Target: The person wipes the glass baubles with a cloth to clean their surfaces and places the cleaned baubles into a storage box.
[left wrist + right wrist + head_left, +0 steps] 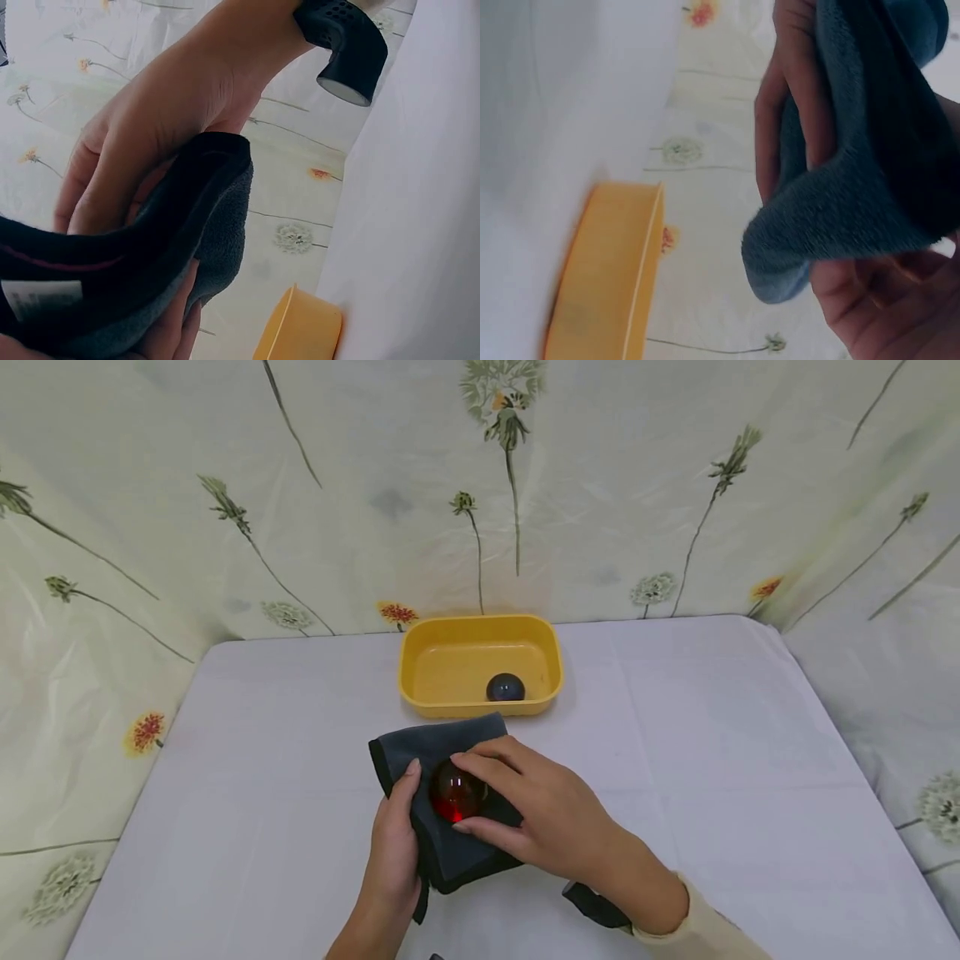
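Note:
A glassy red ball (pixel 452 802) sits on a dark blue-grey cloth (pixel 442 742) in front of the yellow tray. My right hand (pixel 562 810) pinches the ball from the right, thumb below and fingers above. On the other side, my left hand (pixel 393 852) grips the cloth, its thumb on top and its other fingers hidden beneath. Folds of the cloth (pixel 225 232) with a black edge and a white label (pixel 45 298) fill the space between the hands in the left wrist view. Both wrist views hide the ball behind the cloth (pixel 832 214).
Behind the hands, a yellow tray (pixel 442 705) stands near the table's back edge. A dark ball (pixel 506 687) lies inside, towards its front right. White cloth covers the table (pixel 262 777), and flower-patterned sheeting (pixel 375 527) hangs behind and at the sides.

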The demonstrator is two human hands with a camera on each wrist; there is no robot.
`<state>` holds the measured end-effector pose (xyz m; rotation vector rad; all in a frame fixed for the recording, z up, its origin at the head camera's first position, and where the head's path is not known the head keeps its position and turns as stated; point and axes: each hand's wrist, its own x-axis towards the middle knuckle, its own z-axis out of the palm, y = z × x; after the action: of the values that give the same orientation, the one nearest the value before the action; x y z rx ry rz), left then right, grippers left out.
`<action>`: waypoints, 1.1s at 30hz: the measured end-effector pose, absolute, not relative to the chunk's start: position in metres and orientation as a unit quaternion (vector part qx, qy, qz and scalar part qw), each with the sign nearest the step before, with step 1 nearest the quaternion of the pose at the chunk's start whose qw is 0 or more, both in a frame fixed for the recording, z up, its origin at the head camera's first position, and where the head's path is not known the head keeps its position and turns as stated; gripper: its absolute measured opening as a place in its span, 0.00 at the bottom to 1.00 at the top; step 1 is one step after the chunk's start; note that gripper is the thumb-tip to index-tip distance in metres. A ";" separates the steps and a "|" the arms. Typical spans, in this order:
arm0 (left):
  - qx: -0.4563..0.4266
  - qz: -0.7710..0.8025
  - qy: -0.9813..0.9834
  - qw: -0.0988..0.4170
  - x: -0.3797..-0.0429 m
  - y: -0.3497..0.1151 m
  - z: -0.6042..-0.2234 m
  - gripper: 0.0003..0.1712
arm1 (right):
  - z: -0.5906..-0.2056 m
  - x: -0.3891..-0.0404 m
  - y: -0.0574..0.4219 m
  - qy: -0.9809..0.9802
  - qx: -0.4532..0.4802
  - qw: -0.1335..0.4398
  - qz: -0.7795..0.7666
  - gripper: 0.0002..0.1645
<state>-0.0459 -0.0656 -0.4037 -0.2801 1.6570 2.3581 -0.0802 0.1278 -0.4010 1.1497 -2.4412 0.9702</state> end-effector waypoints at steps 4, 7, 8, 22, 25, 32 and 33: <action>-0.105 0.803 0.572 0.130 -0.046 -0.065 -0.402 0.34 | -0.401 -0.080 0.121 -0.857 0.363 0.193 0.312 0.38; -0.110 0.801 0.573 0.133 -0.046 -0.064 -0.402 0.34 | -0.401 -0.080 0.118 -0.865 0.349 0.213 0.291 0.40; -0.110 0.800 0.574 0.132 -0.046 -0.064 -0.401 0.34 | -0.401 -0.079 0.118 -0.867 0.349 0.210 0.289 0.41; -0.092 0.805 0.574 0.121 -0.048 -0.067 -0.401 0.34 | -0.390 -0.078 0.134 -0.845 0.419 0.109 0.314 0.39; -0.090 0.803 0.576 0.124 -0.047 -0.066 -0.401 0.34 | -0.392 -0.078 0.128 -0.848 0.403 0.156 0.308 0.37; -0.106 0.801 0.576 0.125 -0.046 -0.064 -0.401 0.35 | -0.395 -0.080 0.118 -0.852 0.378 0.245 0.268 0.39; -0.106 0.799 0.579 0.123 -0.046 -0.064 -0.401 0.35 | -0.395 -0.079 0.119 -0.855 0.380 0.231 0.269 0.41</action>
<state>-0.0456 -0.0643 -0.4012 -0.3077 1.6900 2.3293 -0.0793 0.1191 -0.3946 1.0438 -2.3500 0.7406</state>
